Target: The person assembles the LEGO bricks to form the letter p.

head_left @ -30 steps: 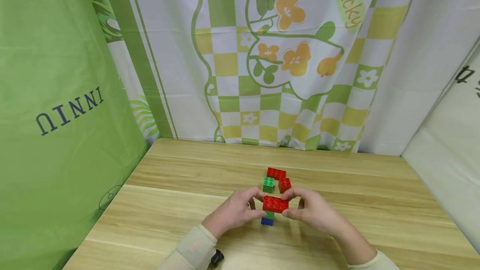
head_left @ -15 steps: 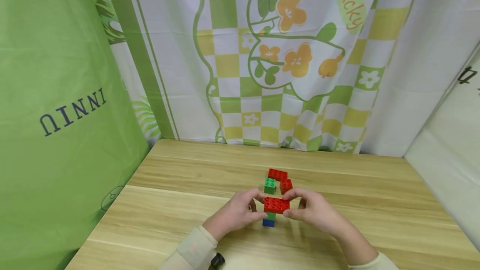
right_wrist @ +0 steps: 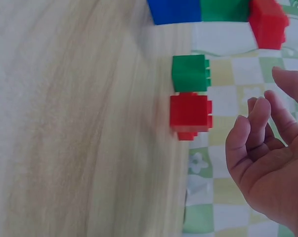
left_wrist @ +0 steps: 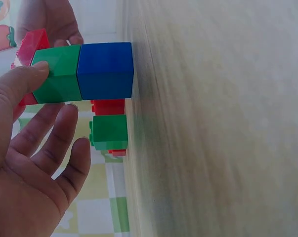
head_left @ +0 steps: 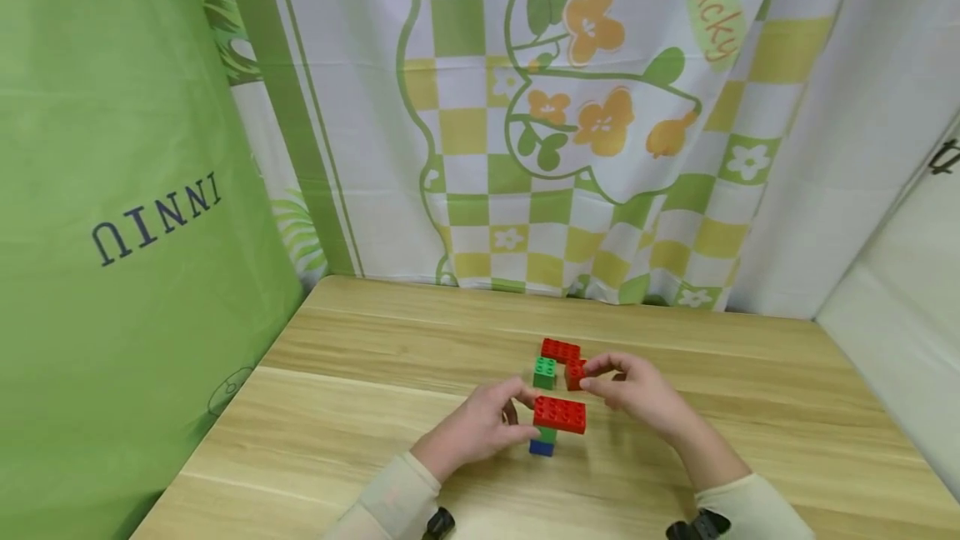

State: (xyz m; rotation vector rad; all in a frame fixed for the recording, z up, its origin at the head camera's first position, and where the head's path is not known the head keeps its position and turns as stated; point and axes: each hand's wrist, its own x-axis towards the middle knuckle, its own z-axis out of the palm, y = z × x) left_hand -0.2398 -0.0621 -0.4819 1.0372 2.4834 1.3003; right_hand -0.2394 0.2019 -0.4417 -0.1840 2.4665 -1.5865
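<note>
My left hand (head_left: 483, 425) holds a stack of toy building blocks, its thumb pressed on the green block (left_wrist: 57, 74). The stack has a blue block (left_wrist: 105, 71) at the bottom and a long red block (head_left: 560, 415) across the top, jutting out to the right. My right hand (head_left: 637, 390) is next to a small red block (head_left: 574, 375), its fingers loosely bent. In the right wrist view a gap shows between those fingers and the red block (right_wrist: 189, 112), so nothing is held there.
Behind the stack a loose green block (head_left: 544, 372) stands beside the small red one. Another long red block (head_left: 560, 349) lies farther back on the wooden table (head_left: 405, 332). A patterned curtain (head_left: 540, 215) hangs along the far edge.
My right hand has let go of the long red block on the stack and moved back toward the small red block. The left hand keeps its hold on the stack.
</note>
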